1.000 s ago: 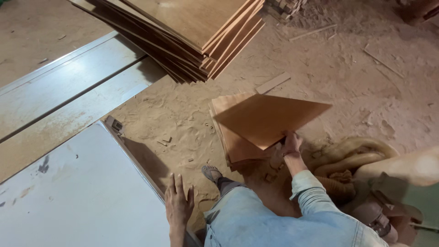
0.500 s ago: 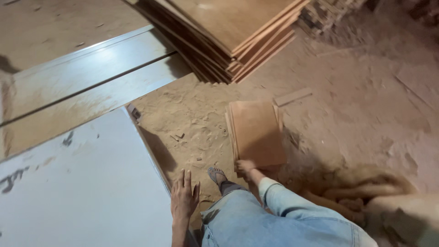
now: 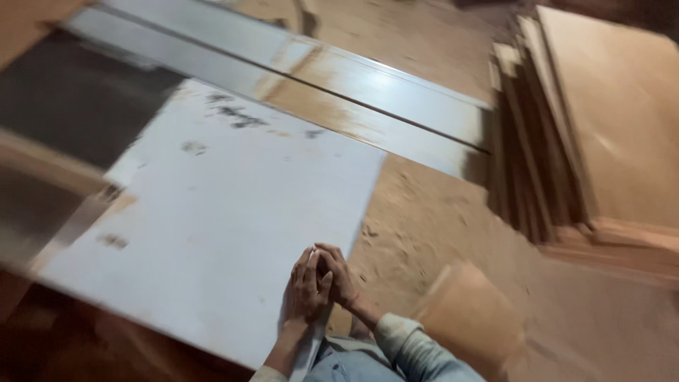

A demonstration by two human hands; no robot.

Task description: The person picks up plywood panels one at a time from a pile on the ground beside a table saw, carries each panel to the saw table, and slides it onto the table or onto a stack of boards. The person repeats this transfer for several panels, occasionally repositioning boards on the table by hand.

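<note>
- Pressing together at the near edge of a large pale grey sheet (image 3: pixel 212 226), the left hand (image 3: pixel 305 288) and right hand (image 3: pixel 338 277) meet, the right hand's fingers (image 3: pixel 327 253) curled over the left hand's knuckles.
- Both hands lie on or against the sheet's edge; motion blur hides whether the fingers pinch the edge itself or only rest on it, so I cannot tell if anything is held.
- Just below the hands, a light blue sleeve (image 3: pixel 414 350) covers the right forearm, and a patch of blue denim (image 3: pixel 346 364) shows between the two arms.
- Spreading away from the fingers to the left and ahead, the grey sheet lies flat and carries a few dark smudges toward its far end.
- Right of the fingers, the floor (image 3: pixel 424 219) is covered in sandy sawdust.
- Near the right sleeve, a small brown board (image 3: pixel 470 318) lies on the sawdust, blurred.
- Beyond the sheet's far edge, long pale metal panels (image 3: pixel 368 99) run diagonally across the floor.
- Well apart to the right of the fingers, a stack of brown plywood boards (image 3: pixel 566 141) rests on the floor, its layered edges facing the hands.
</note>
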